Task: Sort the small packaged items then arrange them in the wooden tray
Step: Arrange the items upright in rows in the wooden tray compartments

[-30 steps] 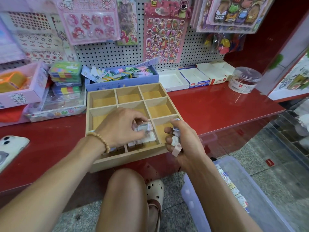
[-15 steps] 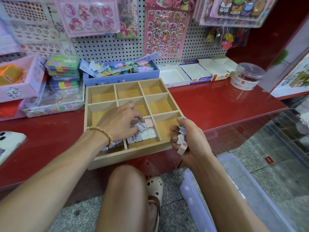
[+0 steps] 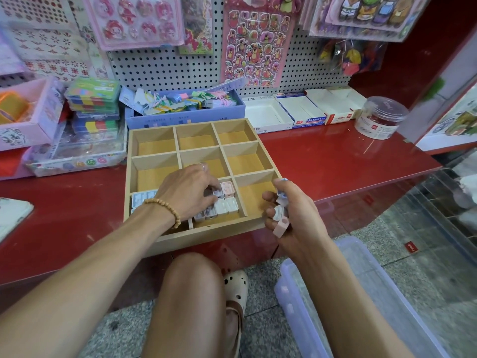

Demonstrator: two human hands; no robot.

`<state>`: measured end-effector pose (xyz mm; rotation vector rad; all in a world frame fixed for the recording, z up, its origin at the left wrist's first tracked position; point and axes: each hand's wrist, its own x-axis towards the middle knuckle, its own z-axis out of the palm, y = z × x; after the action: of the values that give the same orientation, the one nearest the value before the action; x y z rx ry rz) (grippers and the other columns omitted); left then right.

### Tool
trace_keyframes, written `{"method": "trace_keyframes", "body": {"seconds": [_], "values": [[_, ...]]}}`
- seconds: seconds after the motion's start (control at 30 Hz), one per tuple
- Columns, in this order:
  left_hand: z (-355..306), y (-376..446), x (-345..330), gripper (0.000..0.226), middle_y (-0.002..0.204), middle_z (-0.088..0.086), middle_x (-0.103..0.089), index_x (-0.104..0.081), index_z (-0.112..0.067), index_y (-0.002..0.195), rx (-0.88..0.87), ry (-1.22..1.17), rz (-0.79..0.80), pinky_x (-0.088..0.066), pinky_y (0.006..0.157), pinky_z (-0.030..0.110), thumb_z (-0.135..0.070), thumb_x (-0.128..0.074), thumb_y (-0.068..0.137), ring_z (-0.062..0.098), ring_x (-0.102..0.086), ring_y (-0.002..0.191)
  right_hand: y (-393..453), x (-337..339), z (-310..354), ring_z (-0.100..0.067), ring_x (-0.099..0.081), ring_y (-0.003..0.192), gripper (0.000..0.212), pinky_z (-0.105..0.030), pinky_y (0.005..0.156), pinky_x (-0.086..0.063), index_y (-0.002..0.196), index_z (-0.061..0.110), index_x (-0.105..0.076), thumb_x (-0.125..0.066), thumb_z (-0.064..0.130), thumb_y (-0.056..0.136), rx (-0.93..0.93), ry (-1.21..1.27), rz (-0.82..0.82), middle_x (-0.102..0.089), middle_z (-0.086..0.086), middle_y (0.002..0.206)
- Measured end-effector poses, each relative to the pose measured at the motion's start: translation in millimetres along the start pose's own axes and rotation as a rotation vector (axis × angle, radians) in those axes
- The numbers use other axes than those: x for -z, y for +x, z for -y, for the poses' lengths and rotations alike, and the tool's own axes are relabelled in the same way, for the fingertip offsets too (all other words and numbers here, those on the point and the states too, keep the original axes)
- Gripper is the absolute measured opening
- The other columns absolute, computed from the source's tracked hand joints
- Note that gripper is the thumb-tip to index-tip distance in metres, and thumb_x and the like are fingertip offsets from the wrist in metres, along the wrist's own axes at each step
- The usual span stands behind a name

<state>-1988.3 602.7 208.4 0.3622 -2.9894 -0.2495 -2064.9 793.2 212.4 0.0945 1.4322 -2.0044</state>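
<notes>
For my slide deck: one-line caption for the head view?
Left hand arranges small packaged items in a wooden tray; right hand holds more.

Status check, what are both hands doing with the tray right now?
Left hand setting a small packet into the wooden tray, near middle compartment. Right hand grips several spare packets beside the tray. Nothing blocking.

free: wooden tray [image 3: 258, 140] back compartments | blocked: near-middle, left hand [image 3: 185, 192]
</notes>
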Motion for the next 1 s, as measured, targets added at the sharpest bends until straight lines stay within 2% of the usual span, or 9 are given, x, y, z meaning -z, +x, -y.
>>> {"method": "trace_keyframes", "body": {"seconds": [0.13, 0.27, 0.37, 0.43, 0.57, 0.63, 0.77, 0.87, 1.0], "values": [[-3.8, -1.2, 3.2, 0.031, 0.09, -0.01, -0.053, -0.067, -0.027, 0.114, 0.025, -0.065, -0.046, -0.049, 0.074, 0.033, -0.038, -0.068, 0.085, 0.014, -0.054, 0.088, 3.2, -4.3, -1.0, -0.012, -0.044, 0.047, 0.006, -0.023, 0.041, -0.032, 0.101, 0.015, -0.054, -0.056, 0.02, 0.098, -0.024, 0.051, 0.018, -0.058, -0.003, 0.072], [-24.2, -14.7, 15.3, 0.018, 0.077, -0.013, -0.056, -0.073, -0.025, 0.094, -0.057, -0.431, -0.211, -0.046, 0.069, 0.029, -0.032, -0.077, 0.078, 0.009, -0.053, 0.071, 4.5, -12.3, -1.5, -0.012, -0.043, 0.047, 0.007, -0.022, 0.042, -0.032, 0.1, 0.015, -0.052, -0.056, 0.021, 0.098, -0.07, 0.111, 0.022, -0.057, -0.002, 0.07], [-48.4, -27.9, 24.1, 0.028, 0.083, -0.004, -0.062, -0.074, -0.028, 0.095, -0.157, -0.656, -0.125, -0.043, 0.066, 0.018, -0.032, -0.084, 0.069, 0.012, -0.057, 0.072, 6.8, -18.0, -4.1, -0.016, -0.049, 0.053, 0.016, -0.024, 0.05, -0.04, 0.101, 0.008, -0.055, -0.059, 0.021, 0.095, -0.12, 0.163, 0.013, -0.056, -0.007, 0.074], [-58.6, -31.9, 24.8, 0.03, 0.086, -0.005, -0.061, -0.075, -0.027, 0.096, -0.169, -0.718, -0.052, -0.043, 0.066, 0.015, -0.03, -0.087, 0.068, 0.012, -0.058, 0.072, 5.6, -22.4, -5.7, -0.028, -0.054, 0.064, 0.04, -0.033, 0.062, -0.049, 0.119, -0.004, -0.056, -0.062, 0.023, 0.09, -0.155, 0.191, 0.042, -0.053, -0.018, 0.087], [-68.2, -33.6, 22.4, 0.018, 0.079, -0.007, -0.06, -0.076, -0.02, 0.089, -0.154, -0.715, -0.01, -0.048, 0.067, 0.032, -0.028, -0.083, 0.074, 0.015, -0.058, 0.069, 3.6, -25.6, -6.7, -0.027, -0.052, 0.05, 0.036, -0.034, 0.049, -0.05, 0.121, -0.003, -0.055, -0.059, 0.02, 0.093, -0.099, 0.161, 0.021, -0.048, -0.014, 0.074], [-69.1, -35.3, 23.5, 0.012, 0.075, -0.004, -0.061, -0.075, -0.02, 0.084, -0.133, -0.793, 0.024, -0.049, 0.065, 0.034, -0.025, -0.08, 0.076, 0.016, -0.059, 0.069, 1.5, -25.9, -5.7, -0.025, -0.052, 0.05, 0.031, -0.033, 0.049, -0.05, 0.115, -0.003, -0.055, -0.059, 0.019, 0.093, -0.063, 0.133, 0.007, -0.049, -0.013, 0.072], [-64.8, -37.3, 33.6, 0.01, 0.081, 0.012, -0.07, -0.074, -0.014, 0.086, -0.013, -1.072, 0.057, -0.045, 0.057, 0.019, -0.01, -0.079, 0.079, 0.01, -0.056, 0.065, -1.5, -23.8, -1.2, -0.029, -0.061, 0.07, 0.026, -0.04, 0.067, -0.052, 0.112, -0.003, -0.058, -0.061, 0.016, 0.093, 0.013, 0.043, -0.073, -0.06, -0.016, 0.089], [-54.5, -34.1, 35.2, 0.011, 0.07, 0.006, -0.068, -0.072, -0.011, 0.087, 0.177, -1.138, 0.036, -0.044, 0.046, 0.019, -0.001, -0.07, 0.084, 0.009, -0.058, 0.056, -5.6, -21.3, 0.6, -0.016, -0.051, 0.055, 0.012, -0.025, 0.045, -0.041, 0.105, 0.01, -0.059, -0.058, 0.017, 0.095, 0.052, -0.028, -0.048, -0.059, -0.007, 0.082], [-34.0, -31.3, 32.5, 0.019, 0.064, 0.004, -0.068, -0.069, -0.017, 0.09, 0.345, -0.929, -0.043, -0.055, 0.06, 0.031, -0.001, -0.06, 0.086, 0.01, -0.065, 0.06, -9.6, -15.8, -0.8, -0.013, -0.045, 0.052, 0.008, -0.024, 0.043, -0.033, 0.103, 0.014, -0.058, -0.057, 0.016, 0.096, 0.062, -0.058, -0.033, -0.057, -0.005, 0.081]]}}
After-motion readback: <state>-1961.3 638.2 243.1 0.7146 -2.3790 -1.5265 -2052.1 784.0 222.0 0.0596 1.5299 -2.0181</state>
